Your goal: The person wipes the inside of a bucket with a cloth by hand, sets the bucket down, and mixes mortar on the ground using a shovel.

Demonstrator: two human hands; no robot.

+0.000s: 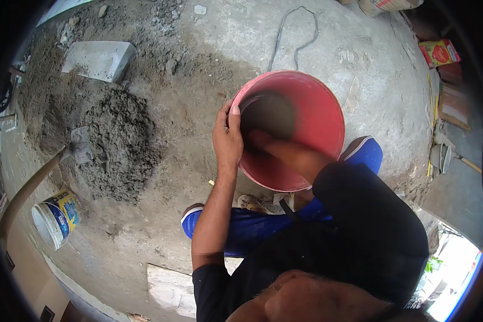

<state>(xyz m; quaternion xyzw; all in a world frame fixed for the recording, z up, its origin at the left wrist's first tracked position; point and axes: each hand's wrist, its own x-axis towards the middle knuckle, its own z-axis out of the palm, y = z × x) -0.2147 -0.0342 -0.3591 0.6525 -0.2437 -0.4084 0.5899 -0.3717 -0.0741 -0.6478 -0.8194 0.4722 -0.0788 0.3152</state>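
**Left grip [228,131] clasped on red bucket [322,115]**

The left grip pinches the bucket's left rim, thumb over the edge. The right grip [259,139], blurred, is down inside the bucket; whether it is open or closed, I cannot tell. Left of the left grip, a grey heap [126,145] lies on the floor [190,102], a shovel [82,153] at its far side. Farther out lie a tipped pail [59,217], nearer the person, and a pale block [99,58].

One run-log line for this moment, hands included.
left hand: holding red bucket by rim | right hand: inside it, grip unclear | person's left: grey heap, shovel
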